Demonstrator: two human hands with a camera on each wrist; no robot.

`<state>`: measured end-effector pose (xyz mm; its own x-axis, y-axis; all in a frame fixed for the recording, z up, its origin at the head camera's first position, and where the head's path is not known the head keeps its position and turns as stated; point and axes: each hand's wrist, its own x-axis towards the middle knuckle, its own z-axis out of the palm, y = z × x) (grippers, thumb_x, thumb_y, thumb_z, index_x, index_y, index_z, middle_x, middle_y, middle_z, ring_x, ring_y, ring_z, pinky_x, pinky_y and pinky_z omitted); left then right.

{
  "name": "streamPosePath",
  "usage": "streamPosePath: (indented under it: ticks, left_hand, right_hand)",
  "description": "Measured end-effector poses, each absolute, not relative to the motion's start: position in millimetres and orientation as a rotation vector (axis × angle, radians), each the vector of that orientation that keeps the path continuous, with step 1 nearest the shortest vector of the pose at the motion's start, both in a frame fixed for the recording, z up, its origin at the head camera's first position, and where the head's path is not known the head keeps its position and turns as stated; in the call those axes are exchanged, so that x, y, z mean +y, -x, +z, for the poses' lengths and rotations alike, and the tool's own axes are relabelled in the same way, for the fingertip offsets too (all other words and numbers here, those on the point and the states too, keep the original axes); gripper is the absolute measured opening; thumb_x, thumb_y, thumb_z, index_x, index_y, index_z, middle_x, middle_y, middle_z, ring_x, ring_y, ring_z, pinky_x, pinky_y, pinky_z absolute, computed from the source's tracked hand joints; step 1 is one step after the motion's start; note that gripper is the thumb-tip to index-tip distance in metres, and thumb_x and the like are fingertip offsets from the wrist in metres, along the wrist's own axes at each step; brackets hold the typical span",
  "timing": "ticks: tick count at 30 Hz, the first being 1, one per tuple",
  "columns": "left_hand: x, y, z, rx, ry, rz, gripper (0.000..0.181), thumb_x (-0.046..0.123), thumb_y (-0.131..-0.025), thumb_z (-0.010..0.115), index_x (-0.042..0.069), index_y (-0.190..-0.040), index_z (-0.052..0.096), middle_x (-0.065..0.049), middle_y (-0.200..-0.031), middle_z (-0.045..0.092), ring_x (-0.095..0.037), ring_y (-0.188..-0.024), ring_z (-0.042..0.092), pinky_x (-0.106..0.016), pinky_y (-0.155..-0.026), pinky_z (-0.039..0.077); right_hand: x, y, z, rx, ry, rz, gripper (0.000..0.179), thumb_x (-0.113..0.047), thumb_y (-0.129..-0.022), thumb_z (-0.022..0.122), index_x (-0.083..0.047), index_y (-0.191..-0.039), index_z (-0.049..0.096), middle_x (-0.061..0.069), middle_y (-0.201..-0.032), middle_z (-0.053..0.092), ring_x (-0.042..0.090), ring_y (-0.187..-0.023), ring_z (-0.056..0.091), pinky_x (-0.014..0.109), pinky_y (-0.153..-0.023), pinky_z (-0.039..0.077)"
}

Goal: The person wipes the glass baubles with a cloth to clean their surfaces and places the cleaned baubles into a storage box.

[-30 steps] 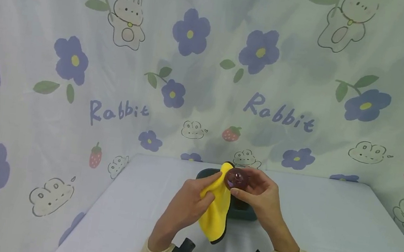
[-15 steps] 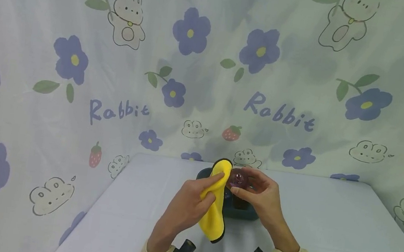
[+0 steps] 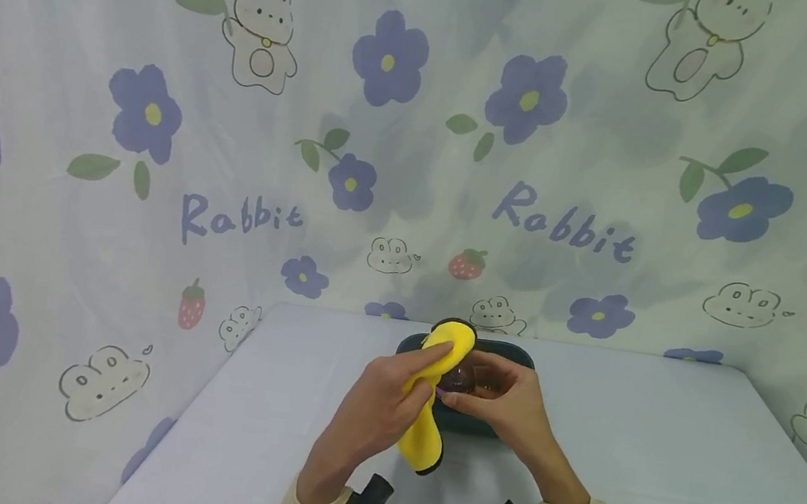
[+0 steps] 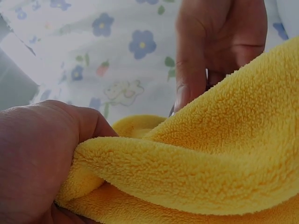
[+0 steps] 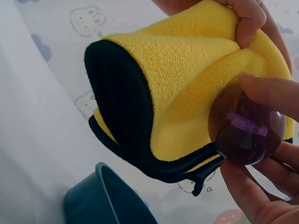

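Observation:
In the head view my left hand (image 3: 376, 400) grips a yellow plush cloth (image 3: 421, 439) with dark edging, its lower end hanging down. Opposite it, my right hand (image 3: 517, 400) pinches a dark purple-brown see-through ball (image 3: 459, 378) between thumb and fingers. Part of the cloth overlaps the ball's upper left there. From the right wrist, the glossy ball (image 5: 250, 128) shows a bright purple piece, and the folded cloth (image 5: 187, 88) lies right behind it. Folds of cloth (image 4: 205, 172) hide the ball in the left wrist view.
Behind and below the hands stands a dark green tub (image 3: 512, 352) on the white table (image 3: 651, 451). A curtain (image 3: 415, 161) printed with flowers and rabbits hangs along the table's back. Black curved pieces (image 3: 370, 500) sit at both sleeves.
The ball and right hand have moved down and slightly left, in front of the tub. The cloth's upper part has swung right over the ball's edge; its lower end has shifted slightly up and left.

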<state>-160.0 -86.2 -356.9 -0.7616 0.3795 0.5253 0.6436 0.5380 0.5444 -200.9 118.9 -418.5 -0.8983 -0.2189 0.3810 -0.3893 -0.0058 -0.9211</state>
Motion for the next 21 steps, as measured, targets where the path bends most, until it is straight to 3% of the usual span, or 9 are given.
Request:
streamPosePath:
  ticks: [12,21]
  left_hand:
    - [-89.2,163.1,-354.5,-2.479,0.813,-1.005,0.048,0.0,-0.094,0.057,0.012,-0.139,0.066,-0.001,-0.106,0.074,-0.006,-0.07,0.054,-0.022,-0.069,0.05]
    - [-93.6,168.1,-356.9,-2.485,0.779,-1.04,0.05,-0.001,-0.093,0.056,0.011,-0.14,0.065,-0.003,-0.107,0.073,-0.004,-0.063,0.051,-0.021,-0.062,0.05]
  right_hand:
    - [116.5,195.5,-414.9,-2.151,-0.732,1.968,0.056,-0.009,-0.075,0.089,-0.009,-0.128,0.071,0.015,-0.119,0.073,0.012,-0.091,0.073,0.027,-0.081,0.062]
    - [116.6,191.9,-412.2,-2.049,-0.867,2.011,0.058,-0.001,-0.077,0.086,0.0,-0.131,0.067,0.021,-0.128,0.068,0.011,-0.097,0.075,0.03,-0.083,0.063]
